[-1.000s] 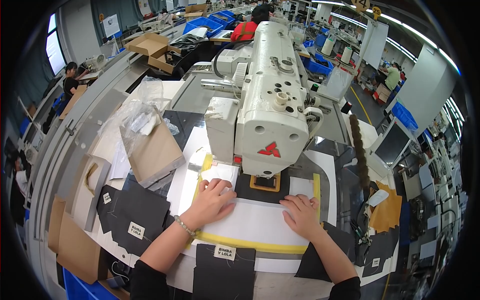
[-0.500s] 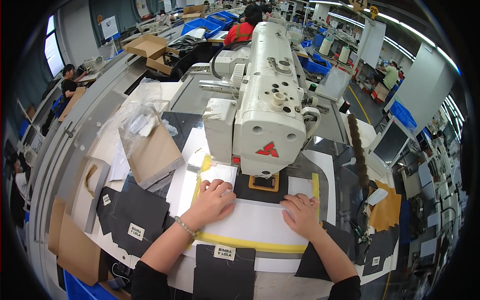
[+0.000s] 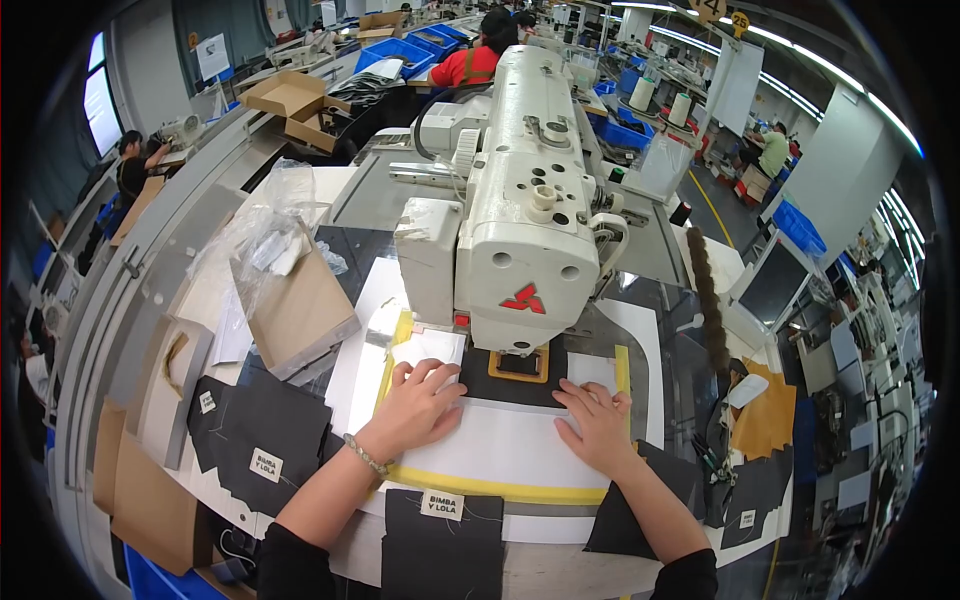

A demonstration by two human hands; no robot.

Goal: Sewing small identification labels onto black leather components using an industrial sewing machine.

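Note:
Under the head of a large white sewing machine (image 3: pixel 525 250) lies a black fabric piece (image 3: pixel 480 388), with an orange-rimmed rectangular clamp frame (image 3: pixel 496 376) on it below the needle area. A white sheet (image 3: pixel 500 440) edged with yellow tape (image 3: pixel 480 487) surrounds the fabric. My left hand (image 3: pixel 412 405) rests on the sheet, its fingertips near the fabric's left edge. At the fabric's right edge lies my right hand (image 3: pixel 597 425), fingers spread. Both hands hold nothing that I can see. A black fabric piece with a pale label (image 3: pixel 441 504) lies at the near edge, between my forearms.
On the left are more labelled black pieces (image 3: pixel 275 430), a cardboard box (image 3: pixel 300 320) and crumpled clear plastic (image 3: pixel 265 235). At the right lie black fabric (image 3: pixel 655 490), tan material (image 3: pixel 765 415) and a monitor (image 3: pixel 775 280). Other people sit farther off, one in red (image 3: pixel 467 68).
The view has shifted slightly, moving most of the scene a little leftward. My hands keep their places beside the fabric under the machine.

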